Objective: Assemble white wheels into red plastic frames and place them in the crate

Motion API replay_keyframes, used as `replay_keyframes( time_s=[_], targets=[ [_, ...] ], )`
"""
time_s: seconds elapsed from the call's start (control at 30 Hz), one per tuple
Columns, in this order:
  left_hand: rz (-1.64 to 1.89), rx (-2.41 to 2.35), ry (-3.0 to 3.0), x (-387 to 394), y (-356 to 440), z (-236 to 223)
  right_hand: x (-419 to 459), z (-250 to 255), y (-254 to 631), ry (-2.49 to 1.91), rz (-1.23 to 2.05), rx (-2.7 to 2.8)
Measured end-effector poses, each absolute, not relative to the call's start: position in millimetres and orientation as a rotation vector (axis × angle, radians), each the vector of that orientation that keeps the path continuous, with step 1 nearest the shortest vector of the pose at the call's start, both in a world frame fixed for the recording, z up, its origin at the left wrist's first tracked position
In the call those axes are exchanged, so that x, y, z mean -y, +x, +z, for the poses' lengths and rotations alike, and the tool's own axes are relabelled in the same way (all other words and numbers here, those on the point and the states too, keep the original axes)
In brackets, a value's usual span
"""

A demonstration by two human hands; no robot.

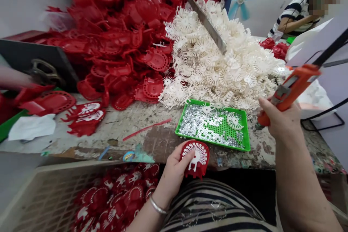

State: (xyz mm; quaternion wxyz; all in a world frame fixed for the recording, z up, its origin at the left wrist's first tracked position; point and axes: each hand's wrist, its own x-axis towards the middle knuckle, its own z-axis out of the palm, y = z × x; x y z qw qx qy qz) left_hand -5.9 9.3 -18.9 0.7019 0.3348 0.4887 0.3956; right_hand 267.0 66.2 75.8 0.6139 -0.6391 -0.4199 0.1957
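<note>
My left hand (174, 168) is closed on a red plastic piece with a white fan-shaped insert (197, 156), held at the table's front edge over my lap. My right hand (277, 117) grips an orange electric screwdriver (289, 90), raised to the right of a green tray (246, 136). The tray holds many small silver screws and a few white inserts. Behind the tray rises a heap of white fan-shaped parts (217, 61). A large pile of red plastic shells (122, 32) fills the back left.
A crate (54, 195) at lower left holds several finished red-and-white pieces. More assembled pieces (85, 114) and white paper (31, 127) lie at left. A metal bar (201, 14) hangs over the white heap. Another person (296, 12) sits at back right.
</note>
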Motion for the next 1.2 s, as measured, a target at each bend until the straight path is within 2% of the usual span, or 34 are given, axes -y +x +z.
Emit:
replay_keyframes(
  time_s=[0.13, 0.4, 1.2],
  targets=[
    [0.884, -1.110, 0.738, -8, -5, -20, -78, 84, 239, -1.247, 0.650, 1.020],
    [0.892, -1.084, 0.773, -7, -9, -27, -103, 60, 200, -1.198, 0.906, 1.097],
    [0.837, -1.060, 0.831, -11, -15, -29, -134, 53, 205, -1.275, 0.660, 1.052]
  ],
)
